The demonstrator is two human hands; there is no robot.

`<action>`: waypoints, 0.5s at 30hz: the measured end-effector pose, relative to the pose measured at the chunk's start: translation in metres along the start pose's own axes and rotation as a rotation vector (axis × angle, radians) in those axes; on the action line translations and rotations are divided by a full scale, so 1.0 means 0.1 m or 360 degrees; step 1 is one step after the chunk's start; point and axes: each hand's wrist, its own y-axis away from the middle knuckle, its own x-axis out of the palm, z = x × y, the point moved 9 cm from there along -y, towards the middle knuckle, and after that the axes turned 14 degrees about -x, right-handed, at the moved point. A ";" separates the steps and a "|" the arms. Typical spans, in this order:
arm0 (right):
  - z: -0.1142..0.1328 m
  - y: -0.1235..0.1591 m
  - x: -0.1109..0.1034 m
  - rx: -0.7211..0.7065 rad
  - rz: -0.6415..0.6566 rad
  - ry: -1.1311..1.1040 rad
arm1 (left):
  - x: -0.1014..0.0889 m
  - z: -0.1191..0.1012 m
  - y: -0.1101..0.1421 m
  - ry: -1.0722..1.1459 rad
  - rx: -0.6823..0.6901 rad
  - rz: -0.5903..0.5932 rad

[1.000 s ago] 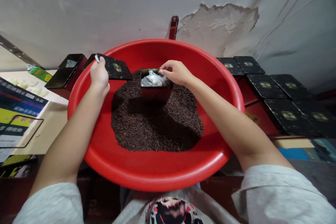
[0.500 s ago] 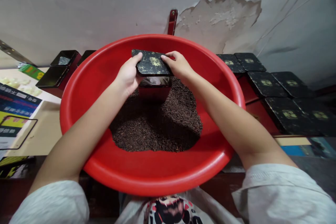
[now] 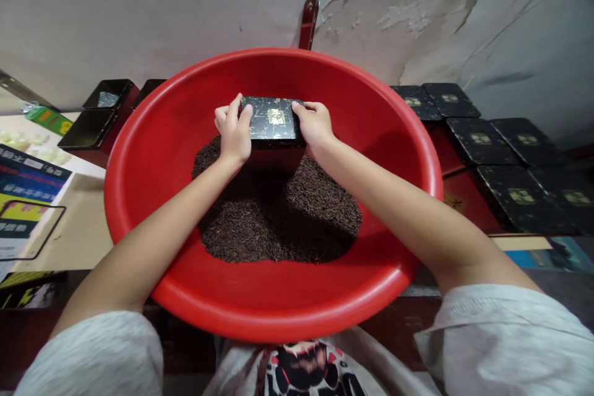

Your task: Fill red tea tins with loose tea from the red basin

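Note:
A black lid [image 3: 266, 119] with gold marks sits on top of a dark red tin [image 3: 273, 161], which stands in the heap of dark loose tea leaves [image 3: 297, 229]. My left hand [image 3: 234, 130] grips the lid's left edge, thumb on top and fingers around the side. At the right edge, my right hand [image 3: 315, 127] holds the lid the same way, its thumb pressing near the corner. The heap lies inside a wide red basin [image 3: 273, 322]. Most of the tin's lower body is in shadow, and its contents are covered by the lid.
Several lidded tins [image 3: 480, 139] stand in rows to the right of the basin. On the left are open tins [image 3: 88, 130], a green and yellow packet [image 3: 49, 119] and printed sheets [image 3: 28, 198]. A wall [image 3: 162, 6] with peeling paint rises behind.
The lid was raised and tilted above the tin, with its opening showing below. Now it lies level over the opening, and my left fingers have shifted around its side.

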 end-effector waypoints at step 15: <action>0.15 0.20 -0.15 0.0585 -0.0035 -0.0260 | 0.19 0.20 0.02 0.0030 -0.0177 0.0392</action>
